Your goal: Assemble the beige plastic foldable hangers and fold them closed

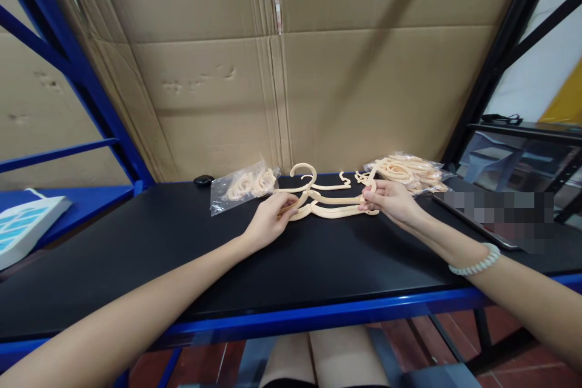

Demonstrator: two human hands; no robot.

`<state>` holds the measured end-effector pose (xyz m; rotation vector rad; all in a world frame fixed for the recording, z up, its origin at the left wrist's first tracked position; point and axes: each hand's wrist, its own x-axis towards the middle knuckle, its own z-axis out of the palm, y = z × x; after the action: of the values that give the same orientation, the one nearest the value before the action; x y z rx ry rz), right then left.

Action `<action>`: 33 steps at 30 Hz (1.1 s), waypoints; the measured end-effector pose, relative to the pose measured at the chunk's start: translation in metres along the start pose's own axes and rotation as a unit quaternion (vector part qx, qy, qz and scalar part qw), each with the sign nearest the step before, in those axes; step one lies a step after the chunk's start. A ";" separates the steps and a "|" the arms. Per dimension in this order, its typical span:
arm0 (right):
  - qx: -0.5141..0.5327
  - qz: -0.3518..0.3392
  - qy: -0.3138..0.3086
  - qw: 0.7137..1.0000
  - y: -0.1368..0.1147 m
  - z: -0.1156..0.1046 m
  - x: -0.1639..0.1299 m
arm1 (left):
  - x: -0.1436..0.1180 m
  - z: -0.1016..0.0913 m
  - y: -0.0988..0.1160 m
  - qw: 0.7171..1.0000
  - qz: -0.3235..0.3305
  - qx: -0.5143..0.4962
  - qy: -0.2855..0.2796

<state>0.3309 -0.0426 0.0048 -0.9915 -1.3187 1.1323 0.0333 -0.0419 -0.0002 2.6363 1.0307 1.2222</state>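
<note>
I have a small stack of cream plastic hangers [325,203] lying on the far middle of the black table [182,254], my left hand [268,218] pinched on its left shoulder and my right hand [388,200] closed on its right end. One clear bag of hangers [243,185] lies just left of the stack. Another filled bag [409,173] lies to the right, so I judge the work partway: this stack is loose and unbagged.

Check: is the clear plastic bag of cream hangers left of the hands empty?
No, the clear plastic bag on the black table holds several cream plastic hangers.
</note>
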 end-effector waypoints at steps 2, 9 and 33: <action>0.004 -0.014 0.014 1.000 0.000 0.001 0.000 | 0.000 0.000 0.003 1.000 -0.013 -0.008 0.005; 0.024 -0.056 0.037 0.997 -0.009 0.005 -0.005 | 0.004 -0.003 0.013 0.999 -0.025 0.005 0.027; -0.400 -0.098 -0.126 0.903 -0.028 -0.061 0.013 | 0.007 -0.031 0.008 0.966 0.036 0.141 -0.214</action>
<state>0.3925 -0.0302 0.0323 -1.2703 -2.1264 0.5527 0.0194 -0.0509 0.0283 2.9782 1.0979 0.4949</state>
